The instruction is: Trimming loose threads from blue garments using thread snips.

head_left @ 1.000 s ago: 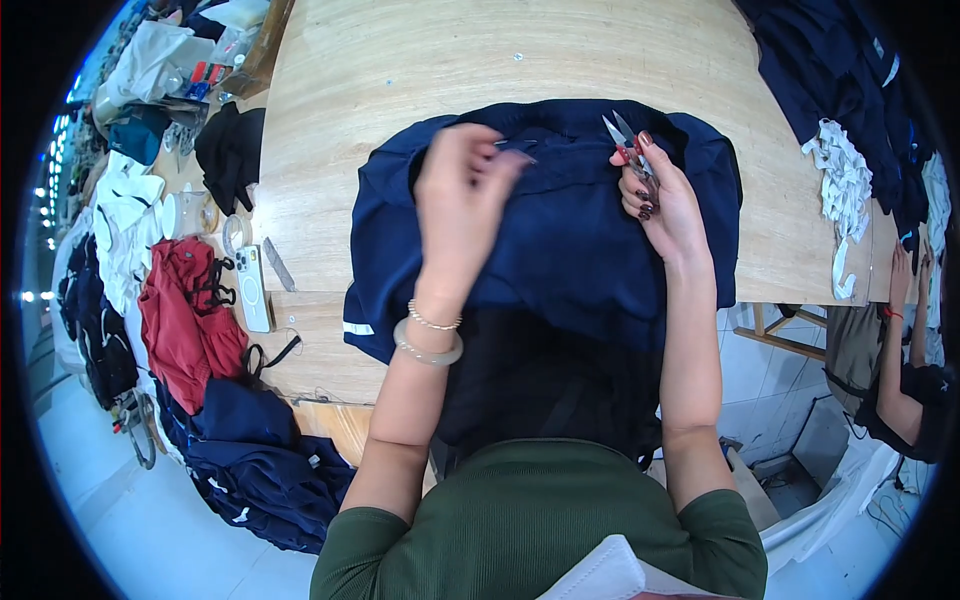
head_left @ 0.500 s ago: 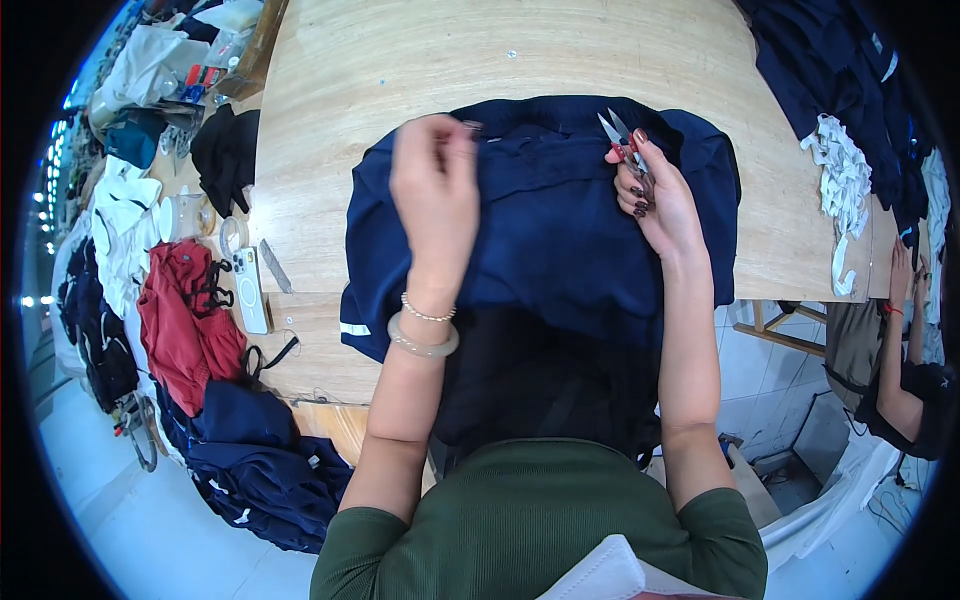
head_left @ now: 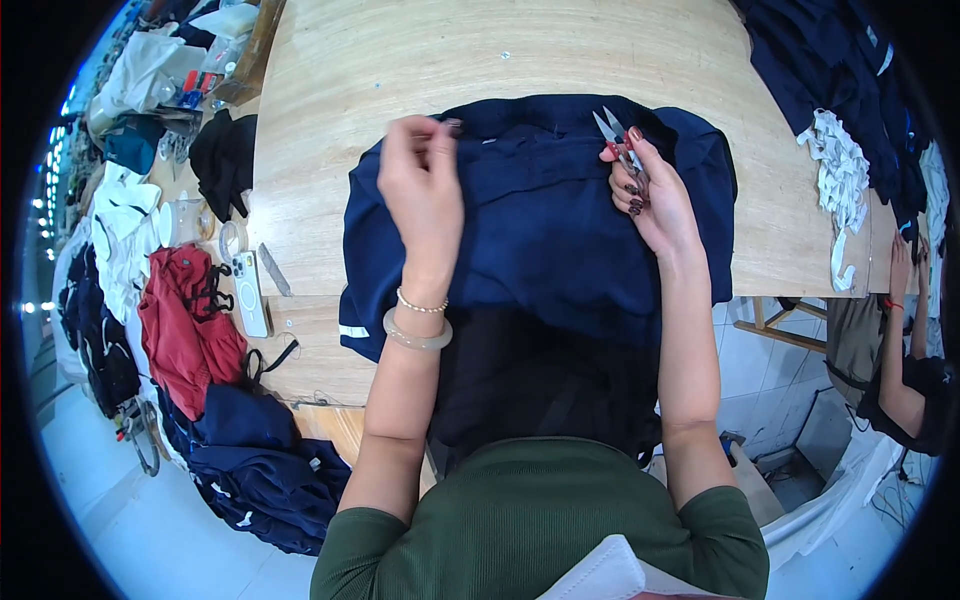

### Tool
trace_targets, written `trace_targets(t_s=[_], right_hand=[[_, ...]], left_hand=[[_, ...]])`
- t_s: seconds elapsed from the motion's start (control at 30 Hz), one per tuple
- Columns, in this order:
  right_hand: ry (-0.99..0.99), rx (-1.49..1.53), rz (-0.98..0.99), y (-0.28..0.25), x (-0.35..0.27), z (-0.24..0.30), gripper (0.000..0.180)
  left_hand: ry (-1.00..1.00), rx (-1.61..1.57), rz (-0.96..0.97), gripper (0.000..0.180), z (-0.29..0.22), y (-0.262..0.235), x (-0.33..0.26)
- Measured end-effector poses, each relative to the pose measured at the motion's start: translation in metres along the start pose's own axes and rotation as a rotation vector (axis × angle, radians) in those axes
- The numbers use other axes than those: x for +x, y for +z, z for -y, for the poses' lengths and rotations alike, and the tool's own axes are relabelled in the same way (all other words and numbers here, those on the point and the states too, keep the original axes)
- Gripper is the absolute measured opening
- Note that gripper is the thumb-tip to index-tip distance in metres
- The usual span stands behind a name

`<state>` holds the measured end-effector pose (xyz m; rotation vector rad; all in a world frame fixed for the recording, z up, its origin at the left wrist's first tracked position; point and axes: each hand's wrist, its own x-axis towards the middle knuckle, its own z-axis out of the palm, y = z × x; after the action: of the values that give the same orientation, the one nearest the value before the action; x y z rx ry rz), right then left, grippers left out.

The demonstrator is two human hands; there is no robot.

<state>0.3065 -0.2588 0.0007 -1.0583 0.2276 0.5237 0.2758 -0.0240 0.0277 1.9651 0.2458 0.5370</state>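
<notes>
A dark navy garment (head_left: 560, 230) lies spread at the near edge of the table, with a gathered band along its far side and a white strip at its left corner. My right hand (head_left: 655, 195) is closed round small thread snips (head_left: 622, 145) with red on the handles, their two pointed blades apart and aimed away from me. Over the garment's upper left part, my left hand (head_left: 420, 190) is held up with thumb and curled fingers drawn together in a pinch. Whatever sits between those fingertips, if anything, is too small to make out.
Left of the garment lie a phone (head_left: 250, 295), a grey blade-like strip (head_left: 274, 268), a red cloth item (head_left: 190, 310) and piled dark clothes (head_left: 260, 470). White fabric strips (head_left: 840, 190) and navy cloth (head_left: 820, 70) lie at the right, where another person's arms (head_left: 900, 300) show.
My left hand has shifted slightly left, still pinched. My right hand with the snips has barely moved. The garment stays in place.
</notes>
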Motion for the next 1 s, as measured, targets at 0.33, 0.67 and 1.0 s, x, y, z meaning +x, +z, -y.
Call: trace_targets(t_s=[0.33,0.67,1.0], right_hand=[[0.009,0.000,-0.016,0.002,-0.002,-0.001,0.044],[0.010,0.007,-0.014,-0.001,0.000,-0.001,0.044],[0.004,-0.076,-0.012,0.008,-0.011,0.004,0.042]], left_hand=[[0.320,0.188,0.428,0.010,0.016,0.034,-0.011],[0.415,0.140,0.298,0.024,0.002,0.021,-0.016],[0.208,0.114,0.389,0.012,0.018,0.032,-0.015]])
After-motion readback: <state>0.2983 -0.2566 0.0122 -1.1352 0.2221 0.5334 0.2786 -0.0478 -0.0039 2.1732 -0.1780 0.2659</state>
